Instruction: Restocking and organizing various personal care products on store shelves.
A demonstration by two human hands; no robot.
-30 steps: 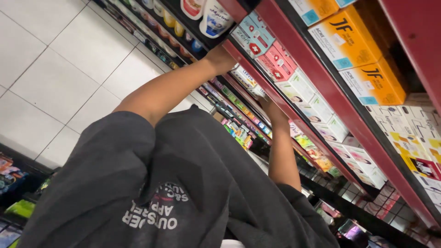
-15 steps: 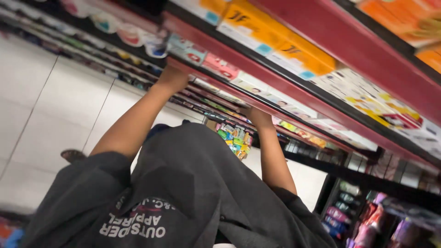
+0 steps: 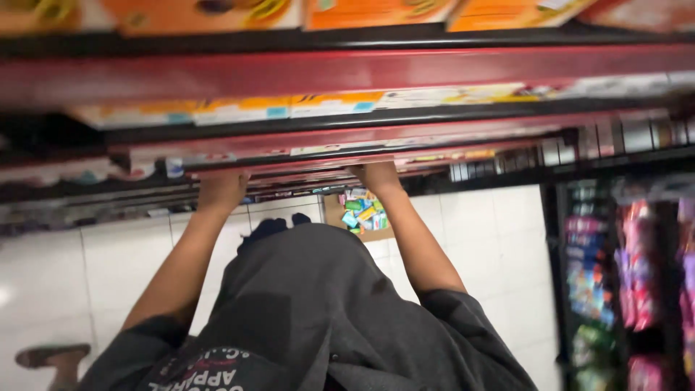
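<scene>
Red-edged shop shelves (image 3: 347, 72) run across the top, stacked with orange and white boxes (image 3: 326, 105). Both my arms reach forward from my grey printed shirt (image 3: 311, 318) to a lower shelf. My left hand (image 3: 221, 190) is up against the shelf lip beside small pale boxes (image 3: 174, 166), and its fingers are hidden under the edge. My right hand (image 3: 376, 176) reaches under the same lip further right, with its fingers hidden too. I cannot tell what either hand holds.
An open cardboard box of colourful packets (image 3: 362, 216) sits on the white tiled floor (image 3: 478, 239) below my hands. Another person's sandalled foot (image 3: 51, 356) shows at the lower left. A dark rack of pink and purple packets (image 3: 637, 289) stands on the right.
The view has swung so the shelves now run level across the top. Both hands stay at the shelf edge, and more floor and the right rack show.
</scene>
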